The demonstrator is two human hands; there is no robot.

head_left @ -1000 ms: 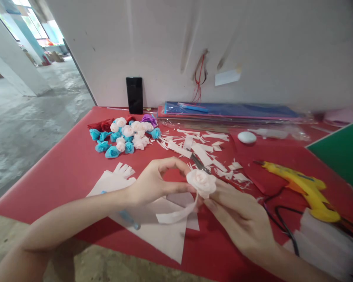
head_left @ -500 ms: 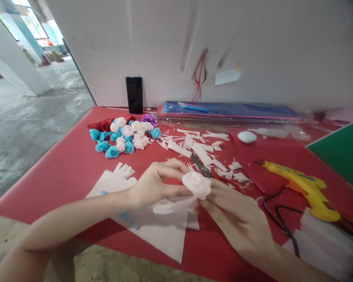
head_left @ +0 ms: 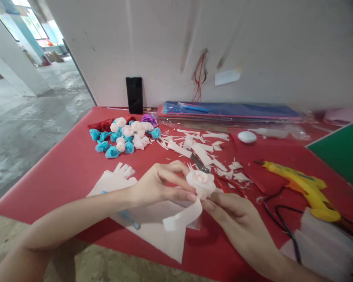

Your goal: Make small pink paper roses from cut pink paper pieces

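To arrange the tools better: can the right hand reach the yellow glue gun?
Probably yes: the yellow glue gun lies to the right of the right hand, with only black cable between. That hand pinches a pale paper flower, so it may need freeing first.

A bare red lane runs along the left side of the red-covered table (head_left: 61, 168), wide enough to pass. Another opens at the front, between the loose white paper sheets (head_left: 170, 243) and the right hand (head_left: 244, 223). A white paper rose (head_left: 200, 182) fills the gap to the left hand (head_left: 161, 184). Ahead lie scattered white paper scraps (head_left: 202, 154) and a low blue-white-red paper flower heap (head_left: 128, 131). Rightward, a yellow glue gun (head_left: 314, 199) and its looping black cable (head_left: 294, 243) obstruct; a tall white board (head_left: 164, 47) walls off the back.
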